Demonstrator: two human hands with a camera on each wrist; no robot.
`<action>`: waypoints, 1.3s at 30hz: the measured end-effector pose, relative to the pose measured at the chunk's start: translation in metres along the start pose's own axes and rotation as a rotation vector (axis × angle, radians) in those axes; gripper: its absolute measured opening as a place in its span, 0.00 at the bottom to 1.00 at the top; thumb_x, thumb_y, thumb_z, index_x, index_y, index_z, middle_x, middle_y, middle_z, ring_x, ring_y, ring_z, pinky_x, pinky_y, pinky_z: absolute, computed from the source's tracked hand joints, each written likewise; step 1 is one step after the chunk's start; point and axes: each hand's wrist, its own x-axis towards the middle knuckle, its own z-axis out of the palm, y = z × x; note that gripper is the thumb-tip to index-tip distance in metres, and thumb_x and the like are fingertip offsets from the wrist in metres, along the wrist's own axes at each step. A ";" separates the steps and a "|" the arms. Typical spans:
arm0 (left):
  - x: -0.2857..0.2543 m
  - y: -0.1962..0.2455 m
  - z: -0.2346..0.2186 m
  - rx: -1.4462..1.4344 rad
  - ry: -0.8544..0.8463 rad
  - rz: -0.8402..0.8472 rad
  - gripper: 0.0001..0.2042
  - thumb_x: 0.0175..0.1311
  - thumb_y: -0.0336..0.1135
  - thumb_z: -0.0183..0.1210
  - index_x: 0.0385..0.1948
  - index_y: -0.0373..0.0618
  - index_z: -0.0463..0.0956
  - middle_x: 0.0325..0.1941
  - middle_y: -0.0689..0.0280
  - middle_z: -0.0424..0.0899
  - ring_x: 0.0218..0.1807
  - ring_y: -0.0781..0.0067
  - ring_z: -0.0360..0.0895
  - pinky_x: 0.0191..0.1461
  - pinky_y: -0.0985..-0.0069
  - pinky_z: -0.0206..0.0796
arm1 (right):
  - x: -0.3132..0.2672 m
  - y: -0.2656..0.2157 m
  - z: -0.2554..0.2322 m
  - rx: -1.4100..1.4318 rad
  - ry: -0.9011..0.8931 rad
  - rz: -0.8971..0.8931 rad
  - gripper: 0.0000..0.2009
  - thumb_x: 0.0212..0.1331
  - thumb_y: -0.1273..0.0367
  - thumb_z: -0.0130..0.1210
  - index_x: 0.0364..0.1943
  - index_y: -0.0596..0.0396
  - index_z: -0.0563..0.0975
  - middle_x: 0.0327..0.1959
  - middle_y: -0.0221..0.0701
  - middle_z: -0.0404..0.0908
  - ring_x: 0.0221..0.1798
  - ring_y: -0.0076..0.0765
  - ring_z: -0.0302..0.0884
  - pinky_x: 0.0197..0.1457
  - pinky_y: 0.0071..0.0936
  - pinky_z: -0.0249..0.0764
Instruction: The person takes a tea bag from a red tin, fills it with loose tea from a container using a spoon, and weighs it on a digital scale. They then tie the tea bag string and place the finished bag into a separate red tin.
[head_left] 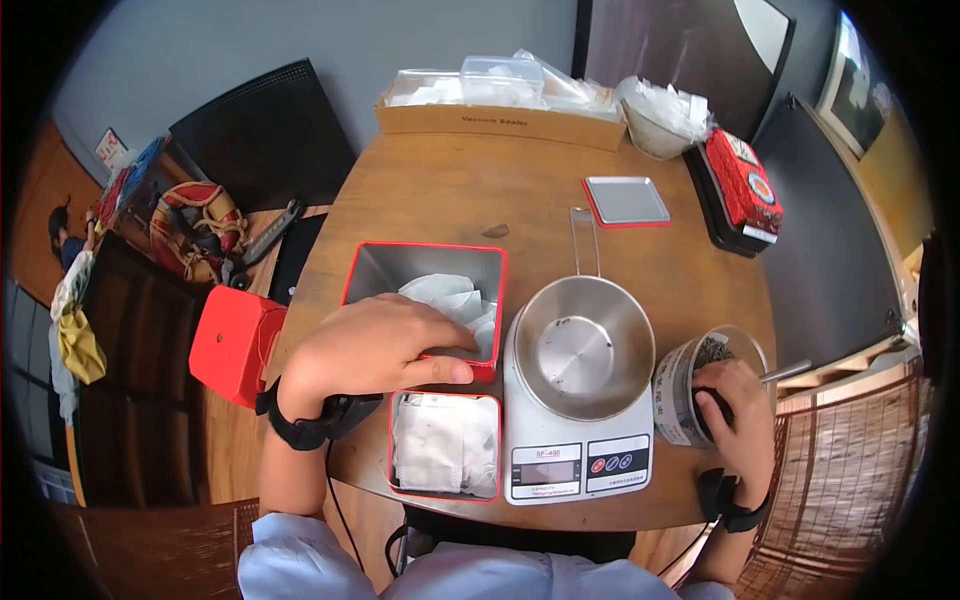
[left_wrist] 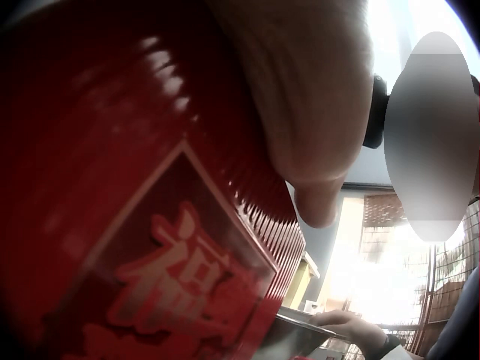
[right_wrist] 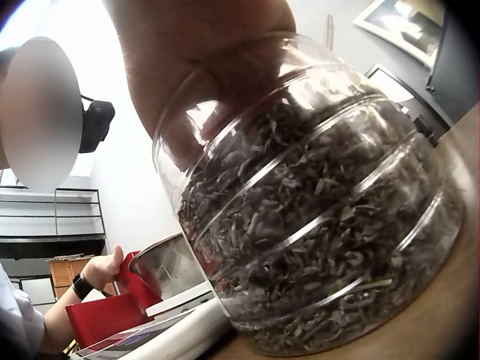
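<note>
From above, the left hand grips the near rim of the red tin on the bench, beside the scale. The right hand grips the clear jar. Close by the left wrist, only the tin's red side shows. Close by the right wrist, dark dry leaves fill the jar.
</note>
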 end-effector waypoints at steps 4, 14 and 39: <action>0.002 -0.001 -0.001 -0.011 -0.020 0.036 0.24 0.64 0.56 0.51 0.44 0.41 0.79 0.43 0.55 0.82 0.49 0.51 0.77 0.54 0.61 0.66 | 0.000 -0.001 0.000 -0.003 -0.021 0.021 0.06 0.49 0.73 0.58 0.32 0.58 0.78 0.36 0.38 0.79 0.44 0.48 0.76 0.49 0.37 0.70; 0.003 0.000 -0.004 -0.045 -0.057 0.024 0.27 0.63 0.57 0.51 0.46 0.39 0.77 0.47 0.54 0.81 0.52 0.51 0.76 0.57 0.61 0.65 | 0.001 0.003 0.001 -0.009 -0.035 -0.031 0.04 0.51 0.74 0.57 0.31 0.59 0.78 0.35 0.36 0.79 0.43 0.46 0.76 0.47 0.37 0.70; 0.004 -0.005 0.002 -0.029 -0.038 0.016 0.28 0.59 0.60 0.53 0.43 0.40 0.78 0.46 0.57 0.82 0.49 0.52 0.77 0.54 0.61 0.67 | 0.001 0.001 0.004 -0.066 -0.033 -0.045 0.05 0.52 0.73 0.52 0.30 0.59 0.77 0.32 0.38 0.77 0.39 0.48 0.74 0.44 0.39 0.66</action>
